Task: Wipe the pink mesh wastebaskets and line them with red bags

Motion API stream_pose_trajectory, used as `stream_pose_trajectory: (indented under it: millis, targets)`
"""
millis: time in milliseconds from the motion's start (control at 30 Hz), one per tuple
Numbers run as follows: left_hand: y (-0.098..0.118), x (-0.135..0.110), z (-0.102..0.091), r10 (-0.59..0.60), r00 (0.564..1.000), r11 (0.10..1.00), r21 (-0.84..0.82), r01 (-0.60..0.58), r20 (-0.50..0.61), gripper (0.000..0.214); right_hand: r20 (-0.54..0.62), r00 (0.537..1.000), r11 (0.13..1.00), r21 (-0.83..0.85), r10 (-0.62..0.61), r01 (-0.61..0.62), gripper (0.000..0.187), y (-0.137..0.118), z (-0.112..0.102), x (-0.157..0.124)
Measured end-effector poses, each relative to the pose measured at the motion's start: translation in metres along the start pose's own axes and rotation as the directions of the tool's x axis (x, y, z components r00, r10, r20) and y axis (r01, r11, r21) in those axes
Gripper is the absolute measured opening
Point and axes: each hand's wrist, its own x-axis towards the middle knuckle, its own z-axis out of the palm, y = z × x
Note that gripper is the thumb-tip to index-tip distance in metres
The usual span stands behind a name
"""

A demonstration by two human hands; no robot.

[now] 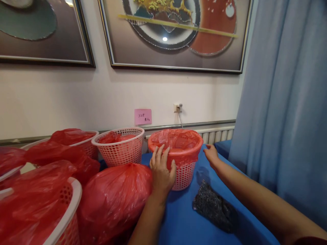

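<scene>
In the head view a white plastic basket (183,175) with holes in its wall stands on the blue table. A red plastic bag (186,154) lines it and is folded over its rim. My left hand (162,170) is at the basket's near left side, fingers spread; whether it touches the bag I cannot tell. To the right of the rim, my right hand (211,153) is held a little apart, fingers partly curled with no object visible in them. A dark speckled cloth or bag (213,207) lies crumpled on the table below my right forearm.
A full, tied red bag (117,197) sits left of my left forearm. More white baskets with red bags, such as the basket (119,149) at the back, crowd the left. Behind are a radiator (219,135), a plugged socket (177,108) and a blue curtain (278,102).
</scene>
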Motion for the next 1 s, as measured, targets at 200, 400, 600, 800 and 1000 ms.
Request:
stream_pose_trajectory:
  millis: [200, 400, 600, 800, 1000]
  targets:
    - [-0.01, -0.007, 0.017, -0.163, 0.981, 0.987, -0.015, 0.162, -0.101, 0.087, -0.092, 0.902, 0.902, -0.147, -0.422, 0.407, 0.055, -0.047, -0.011, -0.027]
    - [-0.017, -0.023, 0.017, -0.25, 0.961, 0.968, -0.006, 0.251, -0.118, 0.094, 0.088, 0.793, 0.736, -0.321, -0.603, 0.596, 0.068, -0.056, -0.008, -0.078]
    - [0.012, -0.047, 0.005, 0.196, 0.98, 0.981, -0.008, -0.196, 0.042, 0.07, 0.195, 0.684, 0.61, -0.331, -0.703, 0.72, 0.061, -0.071, -0.014, -0.084]
    - [0.02, -0.081, 0.004, 0.078, 0.856, 0.997, -0.024, -0.077, 0.511, 0.044, 0.262, 0.617, 0.556, -0.274, -0.742, 0.785, 0.052, -0.081, -0.019, -0.079]
    - [0.032, -0.074, -0.004, 0.14, 0.907, 0.99, -0.056, -0.128, 0.398, 0.052, 0.264, 0.641, 0.572, -0.296, -0.721, 0.765, 0.048, -0.098, -0.024, -0.08]
